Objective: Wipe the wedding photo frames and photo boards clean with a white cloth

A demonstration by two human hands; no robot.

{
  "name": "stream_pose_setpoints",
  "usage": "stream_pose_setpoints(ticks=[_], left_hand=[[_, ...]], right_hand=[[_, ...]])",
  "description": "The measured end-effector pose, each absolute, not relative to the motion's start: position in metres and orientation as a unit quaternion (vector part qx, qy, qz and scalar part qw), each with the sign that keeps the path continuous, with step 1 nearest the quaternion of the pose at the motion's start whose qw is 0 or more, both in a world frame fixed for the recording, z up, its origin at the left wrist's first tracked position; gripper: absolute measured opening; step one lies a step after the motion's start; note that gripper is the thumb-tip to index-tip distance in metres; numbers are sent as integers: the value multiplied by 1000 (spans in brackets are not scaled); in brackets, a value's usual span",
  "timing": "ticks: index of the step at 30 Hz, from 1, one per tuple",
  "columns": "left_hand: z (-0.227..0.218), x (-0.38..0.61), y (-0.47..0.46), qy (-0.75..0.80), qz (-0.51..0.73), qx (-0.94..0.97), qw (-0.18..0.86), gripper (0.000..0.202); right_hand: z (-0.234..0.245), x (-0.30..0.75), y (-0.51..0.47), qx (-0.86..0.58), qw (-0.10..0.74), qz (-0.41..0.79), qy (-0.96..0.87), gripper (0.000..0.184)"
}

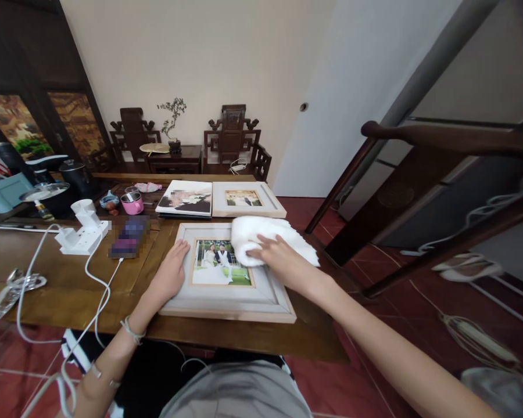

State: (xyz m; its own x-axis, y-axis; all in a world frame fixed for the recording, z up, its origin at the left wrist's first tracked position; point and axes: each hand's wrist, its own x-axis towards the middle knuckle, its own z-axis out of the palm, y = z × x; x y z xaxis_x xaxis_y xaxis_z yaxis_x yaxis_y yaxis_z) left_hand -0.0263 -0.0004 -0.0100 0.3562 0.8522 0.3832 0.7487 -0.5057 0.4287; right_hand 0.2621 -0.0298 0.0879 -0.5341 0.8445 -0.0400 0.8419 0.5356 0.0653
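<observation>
A pale wooden picture frame [226, 307] lies flat near the front edge of the wooden table, with a wedding photo [220, 264] at its centre. My left hand [172, 270] rests along the frame's left side, fingers stretched out over its edge and holding nothing. A fluffy white cloth [270, 235] is bunched over the frame's upper right part and covers that corner. My right hand [274, 255] grips the cloth from above, its fingers bent into the folds and pressing it against the frame.
Behind lie a second framed photo [248, 200] and a stacked photo album [185, 200]. To the left are a phone [129, 237], a white power strip [81, 235] with trailing cables, and a pink mug [132, 203]. A dark wooden chair [401, 174] stands at the right.
</observation>
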Motion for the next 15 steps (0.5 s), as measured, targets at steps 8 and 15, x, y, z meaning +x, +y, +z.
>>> stream_pose_setpoints(ticks=[8, 15], left_hand=[[-5, -21, -2, 501, 302, 805, 101, 54], [-1, -20, -4, 505, 299, 805, 92, 52]], right_hand=[[119, 263, -126, 428, 56, -102, 896, 67], [109, 211, -112, 410, 66, -72, 907, 42]])
